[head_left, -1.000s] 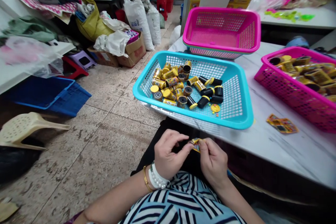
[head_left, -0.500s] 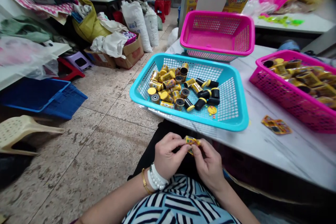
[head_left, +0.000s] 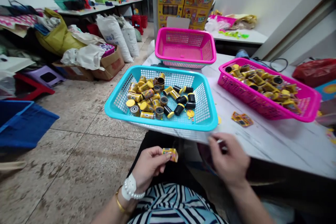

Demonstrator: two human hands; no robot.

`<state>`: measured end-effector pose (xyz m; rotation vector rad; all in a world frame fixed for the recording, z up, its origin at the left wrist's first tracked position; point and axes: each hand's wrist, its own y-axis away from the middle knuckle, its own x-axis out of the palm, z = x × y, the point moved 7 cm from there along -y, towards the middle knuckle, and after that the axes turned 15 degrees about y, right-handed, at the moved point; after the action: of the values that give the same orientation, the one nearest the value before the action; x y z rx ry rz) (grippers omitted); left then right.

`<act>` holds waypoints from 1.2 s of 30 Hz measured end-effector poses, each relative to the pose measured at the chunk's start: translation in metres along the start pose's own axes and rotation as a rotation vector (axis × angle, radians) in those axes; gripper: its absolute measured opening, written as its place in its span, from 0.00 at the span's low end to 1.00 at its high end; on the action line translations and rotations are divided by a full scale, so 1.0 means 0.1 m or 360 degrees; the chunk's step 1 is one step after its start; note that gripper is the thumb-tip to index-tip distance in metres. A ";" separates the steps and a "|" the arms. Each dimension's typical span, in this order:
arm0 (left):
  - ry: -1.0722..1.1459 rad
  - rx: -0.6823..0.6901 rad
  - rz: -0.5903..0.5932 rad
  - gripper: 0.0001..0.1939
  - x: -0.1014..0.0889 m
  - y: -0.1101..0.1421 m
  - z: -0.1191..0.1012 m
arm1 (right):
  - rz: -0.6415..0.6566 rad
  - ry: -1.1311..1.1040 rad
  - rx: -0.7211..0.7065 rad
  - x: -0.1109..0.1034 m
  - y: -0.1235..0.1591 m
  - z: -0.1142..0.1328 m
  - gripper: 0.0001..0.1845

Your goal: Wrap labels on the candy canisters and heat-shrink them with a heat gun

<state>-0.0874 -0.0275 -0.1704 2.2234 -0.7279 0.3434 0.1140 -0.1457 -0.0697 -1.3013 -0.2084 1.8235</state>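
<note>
Over my lap, my left hand (head_left: pixel 151 164) pinches a small yellow printed label (head_left: pixel 170 154) between thumb and fingers. My right hand (head_left: pixel 229 159) is at the table's front edge, fingers curled and smeared by motion; whether anything is in it I cannot make out. Just beyond the hands stands a turquoise basket (head_left: pixel 160 124) with several small canisters, some with yellow printed labels (head_left: pixel 148 93) and some plain black with yellow lids (head_left: pixel 179 109). A few flat printed labels (head_left: pixel 242 119) lie on the table to the right of the basket.
A pink basket (head_left: pixel 262 103) full of yellow-labelled canisters stands at the right. Behind the turquoise basket is a stacked pink basket (head_left: pixel 186 59). Yellow printed cartons (head_left: pixel 183 0) rise at the back. A blue crate (head_left: pixel 26 126) and white sacks (head_left: pixel 114 36) are on the floor at left.
My right hand has let go of the yellow label and moved right to the table edge. My left hand keeps the label. The view has turned to the right.
</note>
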 end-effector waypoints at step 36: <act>0.0415 -0.0084 0.0248 0.19 0.45 -0.21 0.03 | 0.0518 -0.0827 0.0698 0.46 0.50 0.03 0.17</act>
<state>-0.0386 -0.0357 -0.1650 2.0278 -0.7593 0.6702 0.0807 -0.1425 -0.1284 -0.5647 0.1342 2.2998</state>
